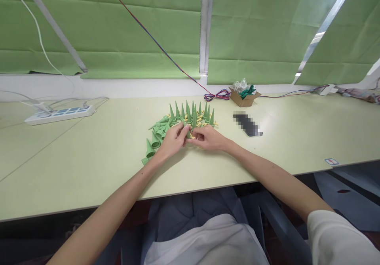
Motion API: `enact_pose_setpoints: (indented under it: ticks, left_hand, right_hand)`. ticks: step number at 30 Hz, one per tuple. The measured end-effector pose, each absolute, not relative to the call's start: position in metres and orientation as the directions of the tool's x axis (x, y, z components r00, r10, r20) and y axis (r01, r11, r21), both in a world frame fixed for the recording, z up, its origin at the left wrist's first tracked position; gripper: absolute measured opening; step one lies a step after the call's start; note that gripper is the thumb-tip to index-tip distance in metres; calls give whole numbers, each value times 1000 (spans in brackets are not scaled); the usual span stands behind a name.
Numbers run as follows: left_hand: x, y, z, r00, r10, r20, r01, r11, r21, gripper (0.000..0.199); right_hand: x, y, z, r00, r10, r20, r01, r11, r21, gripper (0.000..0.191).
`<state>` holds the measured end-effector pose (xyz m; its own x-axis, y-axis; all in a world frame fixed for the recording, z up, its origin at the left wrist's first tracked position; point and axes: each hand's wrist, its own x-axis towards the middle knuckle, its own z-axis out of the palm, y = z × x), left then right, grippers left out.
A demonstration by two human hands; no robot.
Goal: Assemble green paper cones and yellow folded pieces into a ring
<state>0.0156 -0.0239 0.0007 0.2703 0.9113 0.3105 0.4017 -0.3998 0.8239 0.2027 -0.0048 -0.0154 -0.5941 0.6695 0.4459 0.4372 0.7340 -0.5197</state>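
Note:
In the middle of the table, my left hand [173, 139] is closed around a green cone-shaped plastic spike [188, 133]. My right hand [211, 138] meets it from the other side, its thumb and fingers pinched together on a small yellow piece [192, 137] by the spike's base; the fingers partly hide that piece. Just beyond both hands, several green spikes [177, 111] stand upright with their points up. Small yellow pieces [216, 124] lie among and beside them. To the left, more green spikes [150, 149] lie on their sides in a loose pile, showing hollow open ends.
A white power strip [61, 114] with plugged-in cables sits at the left. Toward the back are a coiled red-and-blue wire [218, 95] and a small cardboard box [245, 98] with clear plastic and green material. A dark, partly pixelated phone-like object [247, 124] lies right on the table [297, 138].

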Motion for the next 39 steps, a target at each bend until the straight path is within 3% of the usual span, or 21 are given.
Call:
enact_pose_setpoints:
  ticks: [19, 29, 39]
  left_hand:
    - [15, -19, -7, 344, 903, 258, 479, -405, 779, 36]
    - [16, -25, 0, 307, 908, 284, 408, -395, 823, 40]
    - [16, -26, -3, 351, 880, 320, 478, -463, 746, 38]
  right_hand:
    - [195, -12, -14, -648, 647, 402, 440, 749, -495, 38]
    - [201, -10, -11, -626, 683, 376, 441, 707, -552, 42]
    - [204, 3, -16, -439, 709, 552, 455, 705, -543, 41]
